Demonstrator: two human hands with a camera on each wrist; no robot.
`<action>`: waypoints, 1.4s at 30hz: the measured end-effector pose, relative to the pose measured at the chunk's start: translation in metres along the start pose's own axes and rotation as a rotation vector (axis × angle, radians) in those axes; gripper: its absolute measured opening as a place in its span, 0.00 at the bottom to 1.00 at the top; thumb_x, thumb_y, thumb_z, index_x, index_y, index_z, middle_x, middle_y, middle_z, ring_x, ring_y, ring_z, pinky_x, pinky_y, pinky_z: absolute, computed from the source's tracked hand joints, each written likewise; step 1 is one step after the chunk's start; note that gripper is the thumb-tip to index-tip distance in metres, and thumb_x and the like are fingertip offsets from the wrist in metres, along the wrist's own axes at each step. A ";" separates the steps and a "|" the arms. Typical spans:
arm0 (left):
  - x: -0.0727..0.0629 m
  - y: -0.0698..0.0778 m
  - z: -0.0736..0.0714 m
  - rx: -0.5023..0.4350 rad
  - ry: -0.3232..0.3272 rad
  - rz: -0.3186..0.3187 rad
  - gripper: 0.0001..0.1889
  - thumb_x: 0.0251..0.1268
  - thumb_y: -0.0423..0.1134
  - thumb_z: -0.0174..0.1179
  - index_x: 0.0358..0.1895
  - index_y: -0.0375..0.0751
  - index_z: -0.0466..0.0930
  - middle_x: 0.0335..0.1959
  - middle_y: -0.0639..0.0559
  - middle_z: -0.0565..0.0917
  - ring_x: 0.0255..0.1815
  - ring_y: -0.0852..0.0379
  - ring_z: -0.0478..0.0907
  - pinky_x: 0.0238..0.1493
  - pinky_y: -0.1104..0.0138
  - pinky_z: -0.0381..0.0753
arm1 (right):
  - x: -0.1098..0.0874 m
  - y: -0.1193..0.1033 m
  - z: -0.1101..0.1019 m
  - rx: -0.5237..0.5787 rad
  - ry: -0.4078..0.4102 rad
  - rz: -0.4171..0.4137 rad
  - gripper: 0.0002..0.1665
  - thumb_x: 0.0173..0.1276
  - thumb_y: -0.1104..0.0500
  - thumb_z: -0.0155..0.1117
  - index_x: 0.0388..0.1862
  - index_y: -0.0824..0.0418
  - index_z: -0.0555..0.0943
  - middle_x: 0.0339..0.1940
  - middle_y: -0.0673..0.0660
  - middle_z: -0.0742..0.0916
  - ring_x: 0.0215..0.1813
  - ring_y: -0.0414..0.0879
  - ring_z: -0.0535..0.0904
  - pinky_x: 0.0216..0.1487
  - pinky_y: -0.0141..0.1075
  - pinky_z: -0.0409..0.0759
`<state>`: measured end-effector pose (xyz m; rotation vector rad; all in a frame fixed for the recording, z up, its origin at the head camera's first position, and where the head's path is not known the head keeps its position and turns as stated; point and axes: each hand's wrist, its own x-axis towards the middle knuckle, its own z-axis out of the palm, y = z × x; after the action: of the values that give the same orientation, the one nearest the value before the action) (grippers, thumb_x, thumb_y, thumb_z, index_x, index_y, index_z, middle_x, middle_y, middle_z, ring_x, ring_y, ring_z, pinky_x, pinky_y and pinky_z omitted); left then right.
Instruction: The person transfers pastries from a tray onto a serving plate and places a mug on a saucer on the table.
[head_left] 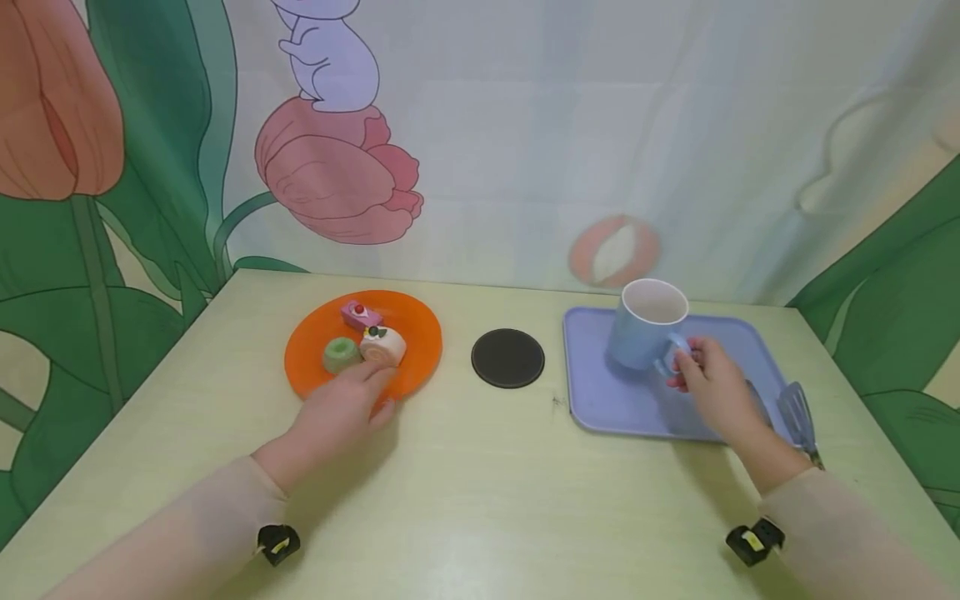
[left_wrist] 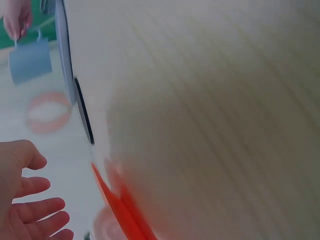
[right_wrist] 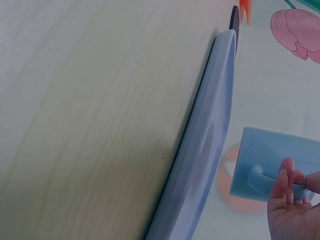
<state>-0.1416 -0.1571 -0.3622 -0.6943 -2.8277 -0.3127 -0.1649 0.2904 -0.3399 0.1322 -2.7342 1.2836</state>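
My right hand (head_left: pixel 712 383) grips the handle of a light blue mug (head_left: pixel 643 329). In the right wrist view the mug (right_wrist: pixel 272 162) hangs upright, apart from the blue tray (right_wrist: pixel 212 135) below it. My left hand (head_left: pixel 341 417) hovers over the near edge of an orange plate (head_left: pixel 420 317), holding nothing. In the left wrist view this hand (left_wrist: pixel 30 200) has its fingers spread and slightly bent. On the plate lie a white cake roll (head_left: pixel 384 346), a green ring-shaped cake (head_left: pixel 341 354) and a pink cake piece (head_left: pixel 362 314). The cake roll is nearest my left fingertips.
A round black coaster (head_left: pixel 507 357) lies between the plate and the tray (head_left: pixel 600 408). At the tray's right edge rests a fork (head_left: pixel 799 417), with another utensil partly hidden behind my right hand. A printed curtain (head_left: pixel 510 150) hangs behind the table.
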 end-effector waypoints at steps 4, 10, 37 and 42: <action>0.009 0.019 0.009 0.032 -0.080 0.102 0.22 0.61 0.44 0.59 0.55 0.36 0.75 0.53 0.43 0.76 0.53 0.48 0.74 0.52 0.57 0.77 | -0.001 -0.002 0.002 0.002 0.003 0.000 0.21 0.76 0.59 0.41 0.55 0.78 0.61 0.44 0.74 0.78 0.31 0.32 0.77 0.34 0.28 0.80; 0.020 0.039 0.018 0.015 -0.236 0.134 0.29 0.60 0.50 0.58 0.62 0.41 0.70 0.63 0.43 0.70 0.63 0.47 0.66 0.57 0.54 0.72 | 0.000 -0.004 0.006 0.017 0.004 -0.015 0.20 0.76 0.59 0.41 0.53 0.78 0.62 0.41 0.73 0.78 0.30 0.34 0.77 0.34 0.27 0.80; 0.058 0.075 0.044 0.122 -0.539 0.147 0.44 0.57 0.67 0.47 0.73 0.47 0.51 0.74 0.41 0.48 0.68 0.34 0.56 0.56 0.51 0.72 | 0.001 -0.010 0.017 0.019 -0.007 -0.042 0.18 0.75 0.61 0.44 0.52 0.76 0.63 0.39 0.71 0.79 0.30 0.37 0.78 0.32 0.27 0.79; 0.062 0.080 0.042 0.138 -0.554 0.126 0.45 0.56 0.68 0.48 0.73 0.47 0.52 0.73 0.40 0.49 0.67 0.32 0.56 0.54 0.51 0.74 | 0.002 -0.014 0.023 0.032 -0.013 -0.034 0.17 0.75 0.61 0.44 0.51 0.76 0.63 0.38 0.70 0.79 0.30 0.39 0.79 0.32 0.27 0.79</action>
<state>-0.1637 -0.0505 -0.3739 -1.0591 -3.2472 0.1194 -0.1668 0.2642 -0.3436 0.1889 -2.7107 1.3221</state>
